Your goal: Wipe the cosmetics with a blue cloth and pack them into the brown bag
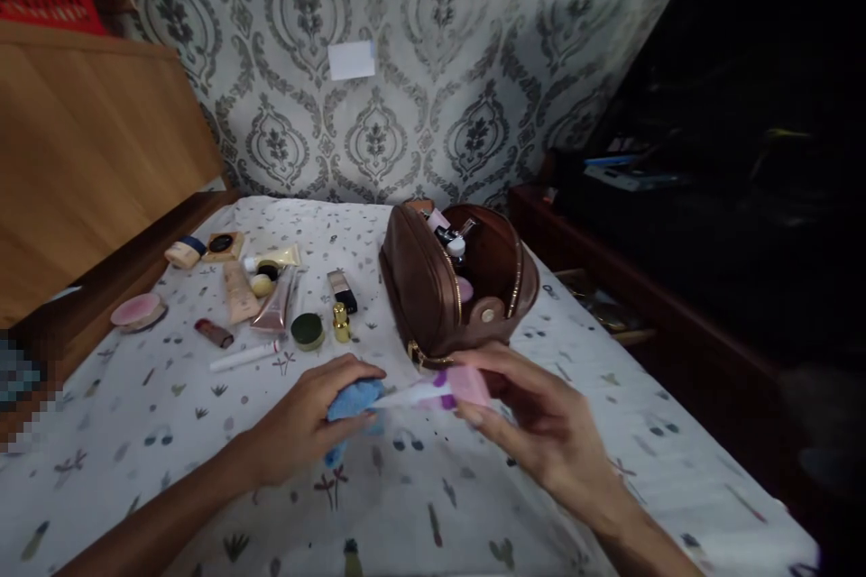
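My left hand [308, 422] is closed around a blue cloth [353, 400] just above the printed bedsheet [169, 433]. My right hand [541, 428] pinches a pink and white tube [439, 390] by its pink end, its white tip pointing at the cloth. Both hands are blurred by motion. Right behind them stands an open brown cosmetic bag [439, 288] with small bottles inside.
Several cosmetics lie on the sheet to the left: a green round jar [308, 331], a gold-capped bottle [341, 322], tubes [274, 306], a white stick [244, 356], a pink compact [137, 311]. A wooden headboard [87, 153] stands at left, a dark bedside edge [642, 288] at right.
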Demonstrator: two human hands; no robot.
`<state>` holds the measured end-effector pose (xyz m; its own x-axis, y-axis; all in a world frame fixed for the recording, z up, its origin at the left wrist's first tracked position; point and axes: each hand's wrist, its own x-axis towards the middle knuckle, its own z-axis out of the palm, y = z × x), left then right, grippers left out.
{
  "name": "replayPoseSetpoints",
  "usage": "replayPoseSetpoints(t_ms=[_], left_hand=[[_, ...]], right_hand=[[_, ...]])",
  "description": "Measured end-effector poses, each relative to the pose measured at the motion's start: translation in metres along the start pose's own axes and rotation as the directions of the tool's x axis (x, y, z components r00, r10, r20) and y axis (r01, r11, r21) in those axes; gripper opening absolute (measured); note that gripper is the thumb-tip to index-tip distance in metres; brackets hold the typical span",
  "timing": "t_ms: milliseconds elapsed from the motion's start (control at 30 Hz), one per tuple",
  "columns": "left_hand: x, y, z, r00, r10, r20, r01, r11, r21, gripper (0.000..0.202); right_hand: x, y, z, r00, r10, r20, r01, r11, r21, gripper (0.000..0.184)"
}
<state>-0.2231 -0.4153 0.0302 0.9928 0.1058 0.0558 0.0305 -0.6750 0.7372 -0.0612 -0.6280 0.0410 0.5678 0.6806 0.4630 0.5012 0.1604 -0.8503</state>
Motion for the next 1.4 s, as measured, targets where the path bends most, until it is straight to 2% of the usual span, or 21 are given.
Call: replayPoseSetpoints(t_ms=[67,100,167,200,267,333,433,567,667,767,933,1100,1233,1400], left_hand=[[0.017,0.01,0.004,0.999,0.015,0.041,-0.015,1.0,-0.001,0.041],[0.026,0.016,0.006,0.998,0.023,0.064,-0.023,1.0,0.004,0.046],[0.047,0.027,0.012,0.993,0.044,0.111,-0.045,0.999,0.009,0.057],[0.058,0.033,0.015,0.99,0.059,0.127,-0.06,0.998,0.01,0.064],[0.079,0.043,0.023,0.985,0.072,0.155,-0.076,0.997,0.018,0.078],[0.095,0.05,0.029,0.982,0.055,0.183,-0.061,0.998,0.028,0.087],[0.106,0.056,0.036,0.975,0.011,0.222,-0.013,1.0,0.009,0.083],[0.102,0.048,0.043,0.959,0.121,0.255,-0.13,0.991,0.018,0.059],[0.096,0.036,0.052,0.951,0.165,0.263,-0.189,0.979,0.069,0.07],[0.092,0.025,0.059,0.95,0.169,0.262,-0.196,0.977,0.081,0.079],[0.091,0.018,0.063,0.946,0.196,0.257,-0.229,0.968,0.105,0.084],[0.092,0.012,0.067,0.933,0.272,0.235,-0.299,0.95,0.087,0.09],[0.092,0.009,0.073,0.929,0.291,0.228,-0.317,0.945,0.083,0.099],[0.091,0.005,0.075,0.935,0.203,0.291,-0.246,0.962,0.117,0.096]], right_hand=[[0.0,-0.013,-0.021,0.989,0.046,-0.14,-0.05,0.998,-0.029,0.025],[0.001,-0.019,-0.031,0.961,0.081,-0.265,-0.096,0.994,-0.043,0.022],[0.005,-0.031,-0.05,0.862,0.136,-0.488,-0.184,0.982,-0.051,0.021],[0.008,-0.035,-0.059,0.813,0.148,-0.563,-0.205,0.978,-0.038,0.023],[0.019,-0.04,-0.072,0.767,0.128,-0.628,-0.198,0.979,-0.043,0.03],[0.032,-0.041,-0.081,0.767,0.064,-0.638,-0.167,0.981,-0.102,0.037],[0.051,-0.036,-0.084,0.808,-0.012,-0.59,-0.128,0.972,-0.195,0.037],[0.07,-0.023,-0.083,0.918,-0.044,-0.394,-0.075,0.957,-0.281,0.033],[0.077,-0.013,-0.087,0.966,-0.101,-0.237,0.008,0.93,-0.366,0.032],[0.081,-0.007,-0.093,0.973,-0.115,-0.2,0.013,0.893,-0.45,0.032],[0.083,-0.002,-0.102,0.968,-0.173,-0.181,0.031,0.798,-0.601,0.029],[0.083,0.004,-0.11,0.98,-0.17,-0.108,0.068,0.784,-0.617,0.029],[0.089,0.001,-0.114,0.984,-0.177,0.013,0.153,0.806,-0.572,0.024],[0.108,-0.009,-0.115,0.974,-0.102,0.201,0.199,0.807,-0.556,0.02]])
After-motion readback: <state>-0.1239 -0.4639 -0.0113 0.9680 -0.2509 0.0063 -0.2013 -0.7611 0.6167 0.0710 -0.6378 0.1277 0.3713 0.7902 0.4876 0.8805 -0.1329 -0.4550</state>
